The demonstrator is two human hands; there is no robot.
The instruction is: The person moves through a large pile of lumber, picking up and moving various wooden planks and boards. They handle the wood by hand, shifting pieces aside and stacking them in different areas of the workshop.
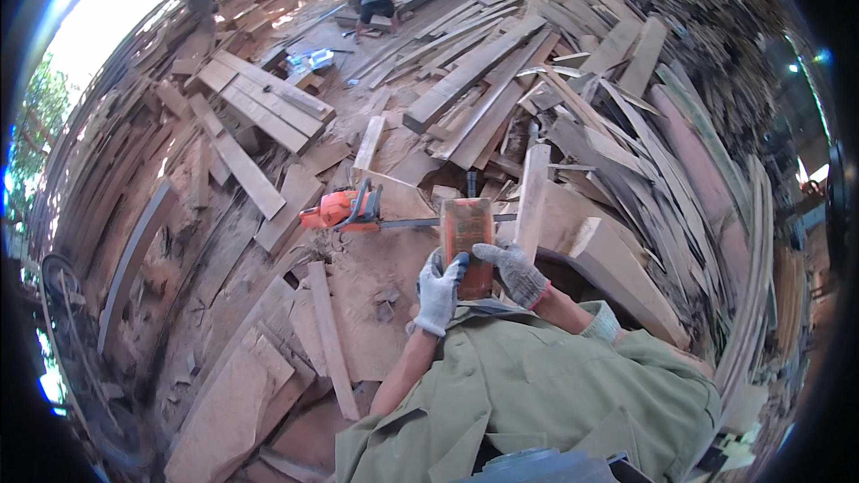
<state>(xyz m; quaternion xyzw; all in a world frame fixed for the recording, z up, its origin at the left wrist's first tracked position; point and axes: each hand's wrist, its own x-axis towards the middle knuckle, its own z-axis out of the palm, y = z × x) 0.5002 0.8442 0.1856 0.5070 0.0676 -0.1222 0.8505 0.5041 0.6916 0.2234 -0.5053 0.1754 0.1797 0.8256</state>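
In front of my body is a worn orange-brown rectangular canister, held upright, with a short dark spout-like piece showing at its top end. My left hand, in a white work glove with dark fingertips, grips its lower left side. My right hand, in a greyer glove, has its fingers against the right side. Beyond the canister an orange chainsaw lies on the dusty ground, and its bar runs to the right behind the canister.
Loose boards and offcuts lie all around. A thick beam is close on my right, and a narrow plank lies at left. Stacked planks sit farther off. Another person bends over in the far background.
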